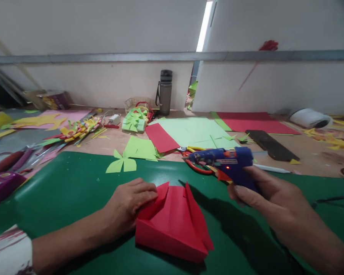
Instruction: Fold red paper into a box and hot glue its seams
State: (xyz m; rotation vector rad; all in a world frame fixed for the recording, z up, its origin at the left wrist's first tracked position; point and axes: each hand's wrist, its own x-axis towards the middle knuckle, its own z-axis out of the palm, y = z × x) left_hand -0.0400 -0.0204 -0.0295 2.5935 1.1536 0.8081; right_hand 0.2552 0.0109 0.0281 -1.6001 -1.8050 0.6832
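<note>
A red folded paper box (173, 225) with raised side flaps sits on the green mat (83, 183). My left hand (132, 202) is closed on its left flap, fingers bent over the paper edge. To the right, my right hand (263, 194) grips a blue hot glue gun (226, 158) by its handle. The gun's nozzle points left, above and beyond the box and apart from it. A small red light glows on its body. Behind the gun lie red-handled scissors (199, 168), partly hidden.
Light green sheets (189, 130), a red card (161, 137) and a dark phone (271, 145) lie behind the mat. A water bottle (165, 93) stands by the wall. Paper flowers (81, 128) and a purple tool (4, 185) are on the left. A cord (332, 199) runs at right.
</note>
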